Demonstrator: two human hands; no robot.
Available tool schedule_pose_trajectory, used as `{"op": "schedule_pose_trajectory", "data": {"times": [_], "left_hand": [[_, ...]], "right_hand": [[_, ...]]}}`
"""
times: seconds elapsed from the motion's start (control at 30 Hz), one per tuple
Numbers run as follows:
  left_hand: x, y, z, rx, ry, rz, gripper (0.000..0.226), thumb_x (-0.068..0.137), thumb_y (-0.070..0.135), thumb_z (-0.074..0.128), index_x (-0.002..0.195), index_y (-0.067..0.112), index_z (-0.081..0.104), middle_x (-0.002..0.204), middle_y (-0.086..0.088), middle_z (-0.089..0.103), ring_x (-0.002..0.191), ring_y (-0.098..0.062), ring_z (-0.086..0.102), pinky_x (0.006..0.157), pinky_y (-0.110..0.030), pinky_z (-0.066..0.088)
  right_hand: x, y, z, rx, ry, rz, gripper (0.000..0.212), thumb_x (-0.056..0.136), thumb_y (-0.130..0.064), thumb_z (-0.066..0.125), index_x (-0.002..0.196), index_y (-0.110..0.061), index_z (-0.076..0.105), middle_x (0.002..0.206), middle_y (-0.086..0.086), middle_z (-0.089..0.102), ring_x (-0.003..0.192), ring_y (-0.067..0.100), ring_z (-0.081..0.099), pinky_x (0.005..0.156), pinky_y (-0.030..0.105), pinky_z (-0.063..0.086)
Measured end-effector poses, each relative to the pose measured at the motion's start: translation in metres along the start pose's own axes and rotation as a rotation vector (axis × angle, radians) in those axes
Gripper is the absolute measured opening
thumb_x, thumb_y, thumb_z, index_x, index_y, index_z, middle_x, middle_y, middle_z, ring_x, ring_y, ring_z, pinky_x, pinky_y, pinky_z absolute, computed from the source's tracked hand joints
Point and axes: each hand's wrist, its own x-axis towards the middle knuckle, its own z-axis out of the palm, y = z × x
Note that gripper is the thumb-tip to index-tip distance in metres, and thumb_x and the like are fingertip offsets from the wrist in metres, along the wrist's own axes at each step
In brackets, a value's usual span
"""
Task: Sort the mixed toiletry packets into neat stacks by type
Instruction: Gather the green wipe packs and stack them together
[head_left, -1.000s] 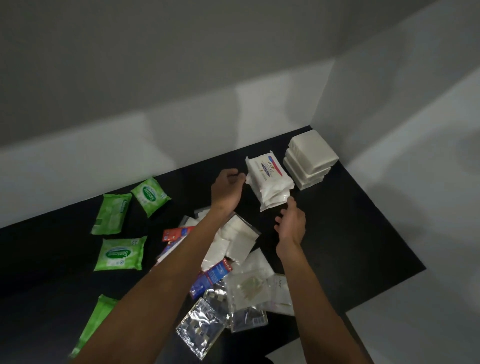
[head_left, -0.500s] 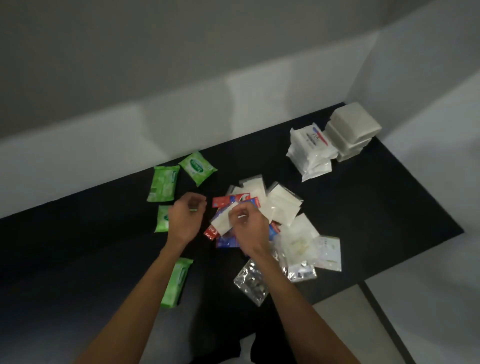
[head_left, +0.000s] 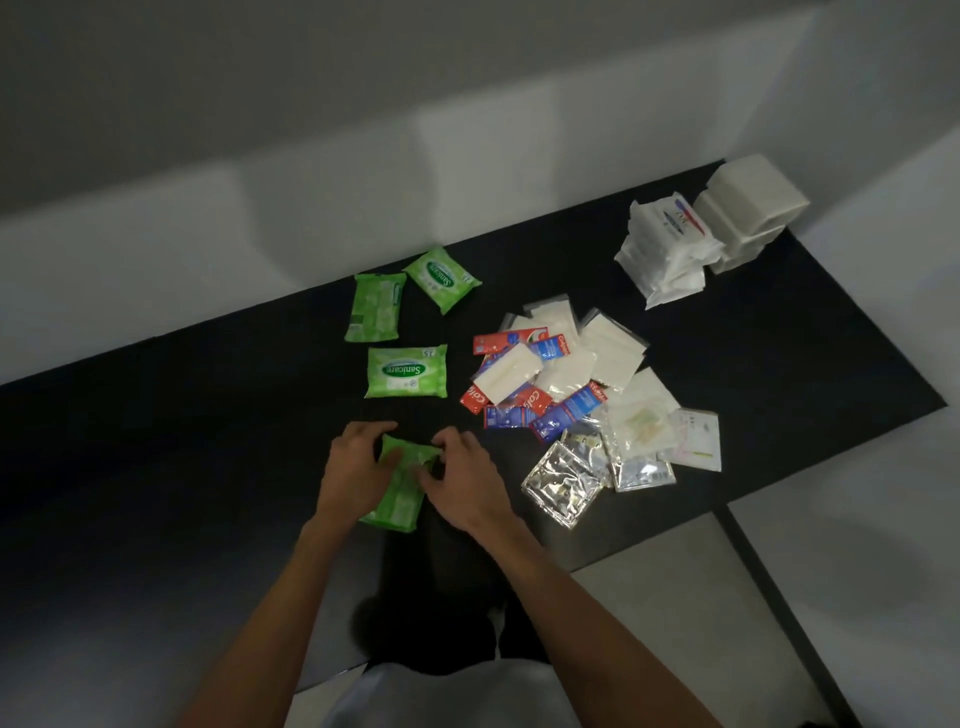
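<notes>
Green pack (head_left: 399, 493) first: it lies flat on the black table (head_left: 208, 467) right in front of me, and both my hands have hold of it. My left hand (head_left: 356, 467) curls its fingers round the left side of the pack. My right hand (head_left: 465, 480) pinches the far right corner with bent fingers. The long side of the pack points away from me. Just to the right, past my right hand, sit shiny silver foil packets (head_left: 561, 483) and some clear packets (head_left: 644, 431), lying partly on one another. A bit farther is a messy heap of red and blue sachets (head_left: 524, 402), with a white flat packet (head_left: 506, 374) on top of them and more white ones beside it. Straight ahead of my hands is a second green pack (head_left: 407, 371) with its label up. Behind it, near the wall, lie a third green pack (head_left: 375, 306) and a tilted green pack (head_left: 441, 278), close together. Far off in the right corner stands a pile of soft white packs (head_left: 665, 254), touching a stack of white boxes (head_left: 748, 218).
</notes>
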Motion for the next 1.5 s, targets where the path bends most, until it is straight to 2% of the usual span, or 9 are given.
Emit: {"op": "schedule_pose_trajectory", "data": {"times": [0.27, 0.43, 0.53, 0.63, 0.77, 0.97, 1.1, 1.23, 1.5], "left_hand": [[-0.003, 0.007, 0.006, -0.232, -0.051, -0.233, 0.073, 0.087, 0.023, 0.085, 0.15, 0.009, 0.051, 0.118, -0.016, 0.072, 0.114, -0.03, 0.068, 0.095, -0.04, 0.055], [-0.009, 0.029, -0.001, -0.396, -0.048, -0.222, 0.034, 0.08, 0.029, 0.091, 0.109, 0.017, 0.077, 0.098, 0.001, 0.078, 0.093, -0.016, 0.074, 0.086, -0.034, 0.061], [-0.019, 0.048, -0.003, -0.471, -0.05, -0.084, 0.025, 0.083, 0.029, 0.089, 0.105, 0.024, 0.077, 0.097, 0.013, 0.077, 0.093, 0.0, 0.072, 0.08, -0.011, 0.052], [-0.028, 0.063, -0.001, -0.528, -0.117, 0.022, 0.032, 0.085, 0.032, 0.086, 0.115, 0.028, 0.076, 0.101, 0.014, 0.079, 0.097, 0.007, 0.072, 0.085, -0.012, 0.053], [-0.04, 0.073, 0.002, -0.624, -0.188, 0.099, 0.042, 0.088, 0.024, 0.085, 0.127, 0.026, 0.071, 0.107, 0.011, 0.079, 0.106, 0.002, 0.072, 0.094, -0.019, 0.057], [-0.038, 0.059, 0.003, -0.54, 0.212, -0.013, 0.018, 0.1, 0.015, 0.067, 0.117, 0.021, 0.071, 0.113, 0.006, 0.071, 0.105, -0.007, 0.069, 0.096, -0.031, 0.057], [-0.032, 0.047, 0.006, -0.801, -0.023, -0.279, 0.032, 0.099, 0.038, 0.071, 0.126, 0.021, 0.066, 0.116, 0.0, 0.073, 0.108, -0.015, 0.072, 0.096, -0.037, 0.06], [-0.028, 0.038, 0.01, -0.931, -0.112, -0.252, 0.026, 0.097, 0.028, 0.077, 0.12, 0.017, 0.073, 0.11, -0.005, 0.08, 0.101, -0.016, 0.078, 0.093, -0.044, 0.063], [-0.018, 0.02, 0.015, -0.479, 0.013, -0.109, 0.029, 0.095, 0.031, 0.078, 0.12, 0.017, 0.074, 0.097, 0.011, 0.073, 0.089, 0.002, 0.069, 0.086, -0.026, 0.059]], "right_hand": [[-0.008, -0.001, 0.02, 0.098, 0.009, 0.079, 0.053, 0.092, -0.027, 0.075, 0.135, -0.027, 0.044, 0.119, 0.009, 0.063, 0.109, 0.03, 0.065, 0.093, 0.047, 0.056], [-0.014, 0.009, 0.01, 0.339, 0.135, 0.165, 0.036, 0.096, -0.018, 0.073, 0.129, -0.021, 0.058, 0.096, -0.005, 0.071, 0.089, 0.015, 0.071, 0.074, 0.009, 0.048], [-0.021, 0.01, 0.006, 0.632, 0.151, 0.302, 0.034, 0.092, -0.06, 0.069, 0.118, -0.039, 0.061, 0.101, -0.008, 0.076, 0.091, 0.012, 0.075, 0.089, 0.036, 0.062], [-0.027, 0.009, -0.007, 0.875, 0.056, 0.411, 0.051, 0.089, -0.076, 0.065, 0.122, -0.038, 0.059, 0.116, -0.005, 0.073, 0.1, 0.016, 0.077, 0.091, 0.049, 0.065], [-0.023, 0.008, -0.02, 1.055, 0.129, 0.455, 0.048, 0.091, -0.051, 0.078, 0.129, -0.028, 0.058, 0.126, 0.005, 0.07, 0.111, 0.019, 0.074, 0.091, 0.05, 0.065], [-0.024, 0.015, -0.029, 1.285, 0.202, 0.41, 0.023, 0.106, -0.016, 0.063, 0.127, -0.008, 0.061, 0.119, 0.02, 0.076, 0.112, 0.035, 0.074, 0.095, 0.055, 0.062], [-0.028, 0.009, -0.034, 1.428, 0.186, 0.331, 0.028, 0.106, -0.014, 0.061, 0.134, -0.01, 0.059, 0.126, 0.017, 0.075, 0.118, 0.033, 0.072, 0.1, 0.055, 0.058], [-0.027, 0.012, -0.028, 1.332, 0.213, 0.292, 0.025, 0.107, -0.014, 0.062, 0.131, -0.009, 0.06, 0.124, 0.016, 0.075, 0.116, 0.032, 0.074, 0.098, 0.053, 0.06], [-0.011, 0.041, -0.004, 0.198, 0.363, 0.227, 0.024, 0.098, -0.038, 0.072, 0.113, -0.019, 0.075, 0.098, 0.0, 0.07, 0.088, 0.015, 0.068, 0.081, 0.038, 0.059]]}}
